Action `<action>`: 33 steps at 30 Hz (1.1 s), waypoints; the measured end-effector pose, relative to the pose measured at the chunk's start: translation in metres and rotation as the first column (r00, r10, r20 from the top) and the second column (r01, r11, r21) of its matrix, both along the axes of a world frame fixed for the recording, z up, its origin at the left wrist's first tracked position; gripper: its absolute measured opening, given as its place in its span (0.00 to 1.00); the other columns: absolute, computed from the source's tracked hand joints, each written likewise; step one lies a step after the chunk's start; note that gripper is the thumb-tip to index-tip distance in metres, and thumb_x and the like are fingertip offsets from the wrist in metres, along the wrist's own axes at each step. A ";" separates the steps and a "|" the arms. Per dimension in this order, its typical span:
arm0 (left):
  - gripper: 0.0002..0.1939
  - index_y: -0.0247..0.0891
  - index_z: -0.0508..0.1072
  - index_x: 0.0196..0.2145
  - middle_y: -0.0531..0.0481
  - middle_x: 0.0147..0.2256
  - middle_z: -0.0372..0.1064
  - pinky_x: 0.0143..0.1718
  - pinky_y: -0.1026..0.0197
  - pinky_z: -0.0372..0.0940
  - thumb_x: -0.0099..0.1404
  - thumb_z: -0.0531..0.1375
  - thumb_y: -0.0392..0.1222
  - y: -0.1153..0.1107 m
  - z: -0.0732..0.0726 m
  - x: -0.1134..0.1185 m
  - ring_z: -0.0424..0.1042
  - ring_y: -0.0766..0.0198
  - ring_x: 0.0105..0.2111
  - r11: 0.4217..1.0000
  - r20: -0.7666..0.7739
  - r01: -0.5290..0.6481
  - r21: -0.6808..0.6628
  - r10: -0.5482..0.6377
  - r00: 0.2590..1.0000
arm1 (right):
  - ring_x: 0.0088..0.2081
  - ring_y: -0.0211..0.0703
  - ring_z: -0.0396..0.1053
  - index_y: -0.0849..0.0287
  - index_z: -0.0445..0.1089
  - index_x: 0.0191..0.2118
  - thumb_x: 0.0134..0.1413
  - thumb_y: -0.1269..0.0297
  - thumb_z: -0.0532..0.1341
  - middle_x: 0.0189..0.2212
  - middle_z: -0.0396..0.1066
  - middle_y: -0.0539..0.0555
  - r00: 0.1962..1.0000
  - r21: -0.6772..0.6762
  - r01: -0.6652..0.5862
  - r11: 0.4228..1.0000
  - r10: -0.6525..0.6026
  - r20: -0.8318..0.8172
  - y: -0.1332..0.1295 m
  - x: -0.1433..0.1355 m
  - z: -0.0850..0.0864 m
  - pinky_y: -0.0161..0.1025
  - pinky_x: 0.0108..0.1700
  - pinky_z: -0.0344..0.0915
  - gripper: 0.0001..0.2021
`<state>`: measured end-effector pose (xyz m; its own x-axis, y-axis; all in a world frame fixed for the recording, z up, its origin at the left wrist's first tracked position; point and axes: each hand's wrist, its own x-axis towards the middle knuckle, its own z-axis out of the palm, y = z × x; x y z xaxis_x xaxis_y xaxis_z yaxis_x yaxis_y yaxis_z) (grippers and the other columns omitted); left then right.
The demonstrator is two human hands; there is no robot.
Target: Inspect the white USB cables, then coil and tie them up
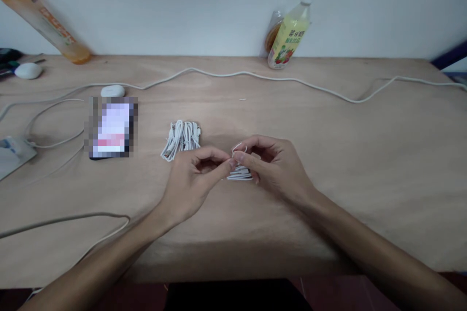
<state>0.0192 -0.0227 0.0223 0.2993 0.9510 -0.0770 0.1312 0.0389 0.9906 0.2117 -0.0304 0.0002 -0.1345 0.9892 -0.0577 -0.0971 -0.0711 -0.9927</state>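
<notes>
My left hand (193, 177) and my right hand (279, 165) meet near the middle of the wooden table, fingertips pinched together. Between them is a thin white tie (239, 146), its ends sticking up above the fingertips. Both thumbs press against forefingers on it. Right below the fingers lies a coiled white cable (240, 175), partly hidden by my right hand. Just beyond my left hand, several bundled white cables (180, 138) rest on the table.
A phone (111, 129) and white case (113, 91) lie left. A long white cord (241, 74) crosses the table. A yellow-labelled bottle (290, 34) and an orange bottle (47, 22) stand at the wall. A grey cable (65, 221) lies at front left.
</notes>
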 end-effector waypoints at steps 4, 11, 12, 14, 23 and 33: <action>0.09 0.41 0.86 0.29 0.49 0.29 0.83 0.38 0.60 0.75 0.64 0.74 0.47 0.000 -0.001 0.000 0.80 0.59 0.32 1.000 0.001 0.027 0.015 -0.027 1.000 | 0.21 0.31 0.64 0.55 0.83 0.36 0.58 0.55 0.75 0.32 0.82 0.51 0.999 0.011 -0.040 0.999 0.039 0.028 0.000 0.000 0.003 0.31 0.20 0.60 0.10; 0.08 0.41 0.86 0.30 0.49 0.29 0.83 0.35 0.60 0.73 0.67 0.70 0.43 0.001 -0.002 -0.001 0.78 0.59 0.30 0.997 -0.041 0.054 0.062 -0.051 0.998 | 0.23 0.32 0.64 0.55 0.81 0.37 0.59 0.51 0.75 0.29 0.76 0.48 0.999 0.006 -0.032 0.999 0.032 -0.013 0.001 0.000 0.003 0.31 0.20 0.60 0.13; 0.09 0.40 0.86 0.30 0.49 0.29 0.83 0.35 0.60 0.73 0.67 0.70 0.43 0.002 -0.002 -0.001 0.78 0.60 0.30 0.996 -0.045 0.062 0.061 -0.059 0.997 | 0.23 0.32 0.63 0.55 0.80 0.37 0.59 0.50 0.75 0.29 0.75 0.47 0.999 0.007 -0.033 0.999 0.033 -0.027 0.002 0.000 0.003 0.31 0.20 0.60 0.14; 0.09 0.40 0.85 0.30 0.48 0.30 0.83 0.35 0.61 0.73 0.67 0.70 0.43 0.002 -0.002 -0.001 0.78 0.60 0.31 0.996 -0.034 0.072 0.057 -0.070 0.997 | 0.22 0.32 0.63 0.55 0.80 0.36 0.59 0.49 0.76 0.28 0.75 0.47 0.998 0.011 -0.035 0.999 0.036 -0.047 0.003 0.000 0.002 0.31 0.21 0.61 0.15; 0.05 0.39 0.85 0.35 0.48 0.33 0.84 0.42 0.59 0.79 0.67 0.72 0.43 0.002 -0.005 0.001 0.83 0.59 0.36 1.000 0.104 -0.019 -0.014 0.020 0.994 | 0.25 0.36 0.69 0.55 0.82 0.36 0.58 0.51 0.76 0.30 0.78 0.50 0.996 0.093 0.091 0.992 -0.092 -0.001 -0.001 -0.002 0.004 0.32 0.21 0.61 0.12; 0.04 0.40 0.86 0.34 0.50 0.31 0.84 0.40 0.64 0.78 0.67 0.72 0.40 0.000 -0.002 0.001 0.82 0.62 0.34 1.000 0.129 -0.027 -0.007 0.027 0.991 | 0.30 0.38 0.71 0.54 0.83 0.37 0.63 0.54 0.74 0.32 0.78 0.50 0.993 0.170 0.080 0.982 -0.092 0.067 -0.004 -0.001 0.003 0.34 0.25 0.64 0.10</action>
